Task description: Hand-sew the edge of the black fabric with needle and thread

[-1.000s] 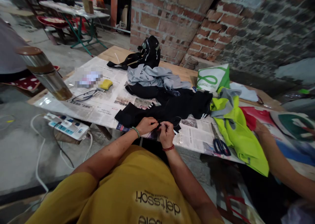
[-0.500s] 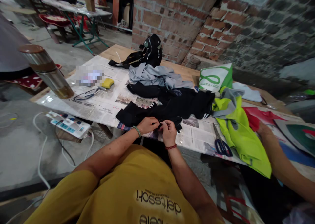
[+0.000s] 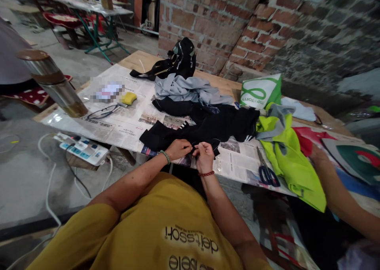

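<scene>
A black garment [image 3: 208,121] with white stripes lies spread across the newspaper-covered table, its near edge at my fingers. My left hand [image 3: 179,148], wearing a green bead bracelet, pinches the black cloth at that edge. Close beside it, my right hand [image 3: 204,156], with a red bracelet, has thumb and forefinger pressed together at the same cloth. Whether a needle or thread is between those fingertips is too small to see. A crumpled grey garment [image 3: 190,88] lies just behind the black one. Dark-handled scissors [image 3: 267,174] rest to the right.
A metal flask [image 3: 56,86], glasses [image 3: 103,111] and a yellow object [image 3: 128,98] are at left. A power strip [image 3: 84,150] stands below the table edge. Behind are a black bag [image 3: 184,58] and a green-white bag [image 3: 261,91]. At right, another person's arm [image 3: 335,183] is beside a neon vest [image 3: 287,155] and an iron [image 3: 353,159].
My right hand has shifted slightly up and to the right, its fingers a little apart from my left hand. The iron and the other person's arm at right have moved slightly left.
</scene>
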Demonstrator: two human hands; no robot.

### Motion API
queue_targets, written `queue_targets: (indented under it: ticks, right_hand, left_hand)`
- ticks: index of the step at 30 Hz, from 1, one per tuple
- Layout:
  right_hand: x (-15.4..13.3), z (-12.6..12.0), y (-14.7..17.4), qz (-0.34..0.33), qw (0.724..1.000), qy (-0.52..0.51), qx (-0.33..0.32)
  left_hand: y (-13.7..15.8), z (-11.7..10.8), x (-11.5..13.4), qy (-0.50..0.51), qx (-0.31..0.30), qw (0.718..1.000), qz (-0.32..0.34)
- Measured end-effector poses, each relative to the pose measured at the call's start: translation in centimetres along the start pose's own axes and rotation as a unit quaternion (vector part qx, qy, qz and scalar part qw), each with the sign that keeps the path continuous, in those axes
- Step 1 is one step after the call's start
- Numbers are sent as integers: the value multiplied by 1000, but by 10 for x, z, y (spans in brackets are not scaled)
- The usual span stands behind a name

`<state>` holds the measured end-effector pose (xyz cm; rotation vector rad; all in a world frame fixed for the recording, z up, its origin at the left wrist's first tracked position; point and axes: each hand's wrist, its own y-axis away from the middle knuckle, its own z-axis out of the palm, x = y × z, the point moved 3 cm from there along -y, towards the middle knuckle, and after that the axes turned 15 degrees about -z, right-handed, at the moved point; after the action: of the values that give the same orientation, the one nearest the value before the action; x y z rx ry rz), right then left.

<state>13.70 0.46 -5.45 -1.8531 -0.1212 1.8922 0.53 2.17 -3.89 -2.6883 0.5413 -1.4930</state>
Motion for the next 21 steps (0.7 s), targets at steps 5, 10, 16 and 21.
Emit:
queue_targets:
  ticks: [5,10,16,21]
  right_hand:
    - [-15,-1,4,-112,977,157,-89]
    - [-22,-4,-6,-75,989,118,-56]
    - [-43,-8,-29,-30,999,-27,4]
    - [-44,-3,-29,164,963,-190,-102]
  left_hand:
    - [0,1,-3,-10,-2,1000,3]
    - [1,1,-4,-32,-1,999,5]
    - [0,2,-4,-24,4,1000,12]
    - [1,0,-1,-29,4,1000,2]
